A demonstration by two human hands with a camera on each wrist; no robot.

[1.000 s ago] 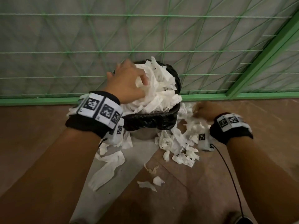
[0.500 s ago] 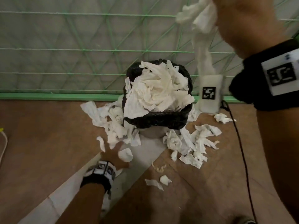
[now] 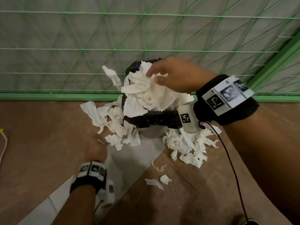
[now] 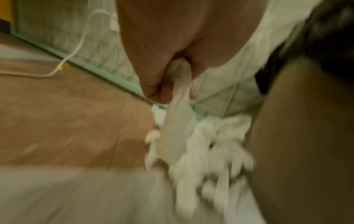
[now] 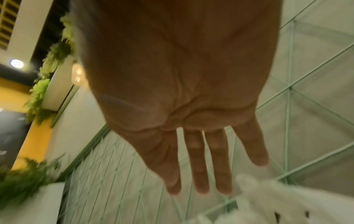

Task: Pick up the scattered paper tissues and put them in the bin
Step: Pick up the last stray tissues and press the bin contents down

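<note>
We are crouched over a brown floor [image 3: 40,143] crossed by a pale grey strip [image 3: 134,153], facing a grey wall panel laced with green netting [image 3: 81,49] above a green baseboard [image 3: 48,96].

Our right hand [image 3: 173,75] is over the bin [image 3: 154,120], palm down. In the wrist view its fingers [image 5: 199,166] are straight and slightly spread, holding nothing, with white paper just below the fingertips. In the head view the fingertips touch or nearly touch the top of the tissue heap [image 3: 146,95]; we cannot tell which. One torn strip [image 3: 112,75] sticks out from the heap's left side against the netting.

Our left hand [image 3: 95,148] is low near the floor, blurred in the head view. The wrist view shows its fingers curled around a hanging tissue [image 4: 178,128], pinched between thumb and fingers, the paper trailing down toward a pile on the floor.

The bin is lined with a black bag and stands against the baseboard, heaped above its rim with white tissues. More tissues lie scattered round its foot: a cluster on the left [image 3: 110,124], just beyond our left hand, and another on the right [image 3: 191,146], beneath our right wrist. A few small scraps [image 3: 159,179] lie apart, nearer to us on the floor.

Both wrists wear black bands with printed markers, and a black cable [image 3: 232,168] runs down from the right one. A white cord [image 3: 4,143] lies at the far left edge of the floor.
</note>
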